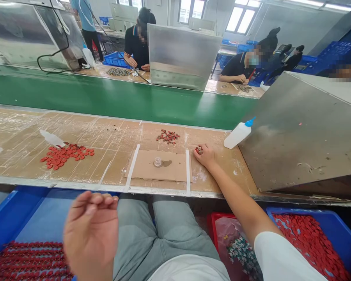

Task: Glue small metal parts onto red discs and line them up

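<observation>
So the right hand [204,156] is down on the surface [119,136], fingers bent in over a little cluster of red bits [199,150] right at the fingertips. Can't tell if that grip has actually pinched one or is just touching them, the fingers cover too much. Bits are too small there to read a long axis either.

The relation that matters imo: the clear cup [157,162] on the cardboard [144,171] is off to the left of that hand and a touch closer to the body, with one of the white tape strips [188,171] in between. The loose pile of red pieces [168,136] is also to the left, just past the cardboard's far edge, its pieces pointing every which way. Right hand is the nearer one for both.

Left hand [92,234] is up in front of the lap, on the near side of the surface, palm showing, fingers loosely curled with nothing visible in it. Can't see right behind the fingertips though. The red discs [58,156] are beyond it and a bit further left, so it's clearly the closer hand for those. White bottle [237,134] leans out to the right of the right hand, not touching it.
</observation>
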Demonstrator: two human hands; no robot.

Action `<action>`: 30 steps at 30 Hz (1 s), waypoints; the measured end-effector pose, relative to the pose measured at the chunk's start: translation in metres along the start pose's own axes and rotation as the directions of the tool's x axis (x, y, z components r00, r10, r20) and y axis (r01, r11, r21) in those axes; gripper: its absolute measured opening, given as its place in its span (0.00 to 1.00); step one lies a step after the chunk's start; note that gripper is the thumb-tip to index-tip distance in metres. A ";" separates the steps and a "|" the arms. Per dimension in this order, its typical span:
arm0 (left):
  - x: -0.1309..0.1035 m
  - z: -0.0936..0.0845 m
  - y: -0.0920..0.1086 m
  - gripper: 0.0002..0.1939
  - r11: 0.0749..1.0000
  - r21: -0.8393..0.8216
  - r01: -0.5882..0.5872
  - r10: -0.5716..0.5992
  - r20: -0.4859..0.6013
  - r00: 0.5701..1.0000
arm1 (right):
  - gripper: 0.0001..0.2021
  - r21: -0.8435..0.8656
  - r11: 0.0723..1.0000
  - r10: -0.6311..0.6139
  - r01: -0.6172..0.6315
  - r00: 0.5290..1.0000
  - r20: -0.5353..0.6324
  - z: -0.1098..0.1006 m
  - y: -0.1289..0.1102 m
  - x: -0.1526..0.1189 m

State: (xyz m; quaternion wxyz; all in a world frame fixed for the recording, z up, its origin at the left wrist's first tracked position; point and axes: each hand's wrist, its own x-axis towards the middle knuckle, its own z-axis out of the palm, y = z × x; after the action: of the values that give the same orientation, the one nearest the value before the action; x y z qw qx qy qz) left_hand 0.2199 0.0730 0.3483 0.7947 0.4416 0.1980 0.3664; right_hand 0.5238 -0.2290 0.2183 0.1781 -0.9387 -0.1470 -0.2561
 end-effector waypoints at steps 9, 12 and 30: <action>-0.024 -0.131 -0.126 0.18 0.899 0.236 0.370 -0.294 -0.302 0.907 | 0.15 -0.017 0.999 -0.042 0.043 0.999 0.030 -0.009 -0.005 0.000; -0.030 -0.148 -0.135 0.20 0.882 0.289 0.371 -0.281 -0.310 0.908 | 0.14 -0.034 0.999 -0.040 0.041 0.999 0.034 -0.009 -0.006 0.000; -0.030 -0.153 -0.152 0.18 0.887 0.265 0.379 -0.276 -0.354 0.894 | 0.14 -0.079 0.997 0.015 -0.019 0.999 -0.043 -0.007 0.002 -0.002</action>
State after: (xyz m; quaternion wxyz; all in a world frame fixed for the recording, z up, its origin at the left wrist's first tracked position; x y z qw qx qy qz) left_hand 0.1647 0.0836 0.1379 0.7206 0.4646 0.4491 0.2513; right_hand 0.5202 -0.2345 0.2225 0.1457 -0.9406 -0.1249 -0.2800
